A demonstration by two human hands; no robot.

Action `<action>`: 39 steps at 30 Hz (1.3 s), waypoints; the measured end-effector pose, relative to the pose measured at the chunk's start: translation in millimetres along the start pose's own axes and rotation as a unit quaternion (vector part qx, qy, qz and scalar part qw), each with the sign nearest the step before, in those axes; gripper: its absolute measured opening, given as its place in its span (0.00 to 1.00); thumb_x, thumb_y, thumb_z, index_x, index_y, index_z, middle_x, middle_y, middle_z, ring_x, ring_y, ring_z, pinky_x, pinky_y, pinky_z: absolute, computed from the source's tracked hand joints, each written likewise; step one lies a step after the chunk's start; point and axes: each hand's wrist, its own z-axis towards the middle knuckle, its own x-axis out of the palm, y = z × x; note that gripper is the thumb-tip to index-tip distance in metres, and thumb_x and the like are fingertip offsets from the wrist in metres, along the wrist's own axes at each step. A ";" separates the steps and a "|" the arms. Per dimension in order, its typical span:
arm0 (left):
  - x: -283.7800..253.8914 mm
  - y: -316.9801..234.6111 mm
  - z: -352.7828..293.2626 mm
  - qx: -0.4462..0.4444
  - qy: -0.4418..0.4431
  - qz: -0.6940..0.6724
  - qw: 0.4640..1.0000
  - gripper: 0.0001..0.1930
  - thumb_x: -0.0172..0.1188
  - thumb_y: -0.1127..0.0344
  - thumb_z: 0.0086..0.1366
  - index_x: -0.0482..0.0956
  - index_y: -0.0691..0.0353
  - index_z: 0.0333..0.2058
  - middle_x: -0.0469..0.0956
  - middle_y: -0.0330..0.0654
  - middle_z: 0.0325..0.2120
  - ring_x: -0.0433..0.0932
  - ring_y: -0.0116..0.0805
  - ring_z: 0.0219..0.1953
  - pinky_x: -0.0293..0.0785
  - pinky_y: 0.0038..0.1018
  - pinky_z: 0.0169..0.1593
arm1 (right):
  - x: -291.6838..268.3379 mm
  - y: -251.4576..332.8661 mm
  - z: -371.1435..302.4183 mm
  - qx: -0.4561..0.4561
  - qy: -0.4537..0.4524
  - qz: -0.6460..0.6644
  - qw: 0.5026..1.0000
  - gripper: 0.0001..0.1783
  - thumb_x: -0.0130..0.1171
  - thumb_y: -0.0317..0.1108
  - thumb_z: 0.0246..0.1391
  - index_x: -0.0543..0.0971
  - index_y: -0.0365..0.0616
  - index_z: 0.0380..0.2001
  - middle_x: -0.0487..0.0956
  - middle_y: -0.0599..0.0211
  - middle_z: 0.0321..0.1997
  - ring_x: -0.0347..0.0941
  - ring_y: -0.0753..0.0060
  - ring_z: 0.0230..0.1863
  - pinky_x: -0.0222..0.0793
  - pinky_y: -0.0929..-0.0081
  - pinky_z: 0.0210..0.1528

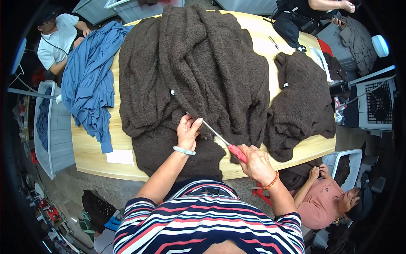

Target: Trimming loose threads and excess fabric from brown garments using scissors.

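A large heap of fuzzy dark brown knit garments (194, 59) covers the middle of the table, and its near part hangs over the front edge. My left hand (187, 132), with a pale bangle at the wrist, pinches the knit in the lower middle of the heap. In my right hand (256, 164), wrapped by the fingers, is a red-handled tool (237, 153) with a thin metal shaft. The shaft points up and left to my left fingertips, which hide its end. A small white tag (172, 92) shows on the knit above my left hand.
Blue garments (91, 76) drape over the table's left side, near a white paper (120, 156). More brown knits (300, 97) lie at the right, with a pen (273, 42) beyond. Grey bins (61, 135) flank the table. A person in pink (323, 199) sits close on my right; others work at the far corners.
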 end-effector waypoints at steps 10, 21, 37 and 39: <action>-5.9 4.9 -6.6 0.075 -0.050 -0.020 0.996 0.10 0.68 0.70 0.61 0.80 0.64 0.40 0.82 0.35 0.37 0.78 0.21 0.31 0.77 0.22 0.36 | -5.3 11.9 -20.4 0.011 0.097 -0.043 0.994 0.09 0.60 0.36 0.53 0.76 0.45 0.36 0.78 0.53 0.20 0.78 0.48 0.27 0.72 0.56 0.33; -7.7 2.8 -8.2 0.071 -0.065 0.057 0.994 0.07 0.65 0.64 0.65 0.79 0.58 0.38 0.80 0.32 0.27 0.67 0.16 0.15 0.54 0.17 0.12 | -8.5 16.2 -25.2 0.003 0.091 -0.035 0.995 0.11 0.60 0.39 0.55 0.77 0.46 0.38 0.77 0.53 0.20 0.78 0.48 0.26 0.72 0.56 0.33; -46.5 -35.3 20.9 -0.006 -0.077 -0.164 0.983 0.15 0.56 0.60 0.70 0.75 0.63 0.50 0.80 0.43 0.44 0.79 0.32 0.44 0.74 0.29 0.47 | -7.1 24.2 -8.5 -0.026 0.040 -0.028 0.998 0.10 0.60 0.33 0.52 0.76 0.46 0.38 0.79 0.55 0.26 0.78 0.52 0.33 0.74 0.57 0.36; -51.1 -34.6 23.6 0.027 0.004 -0.132 0.991 0.13 0.62 0.71 0.65 0.77 0.65 0.48 0.79 0.44 0.45 0.79 0.30 0.44 0.76 0.27 0.48 | -9.6 29.3 -1.3 -0.038 0.033 -0.027 0.998 0.09 0.60 0.33 0.52 0.76 0.46 0.38 0.79 0.55 0.26 0.78 0.52 0.33 0.74 0.57 0.35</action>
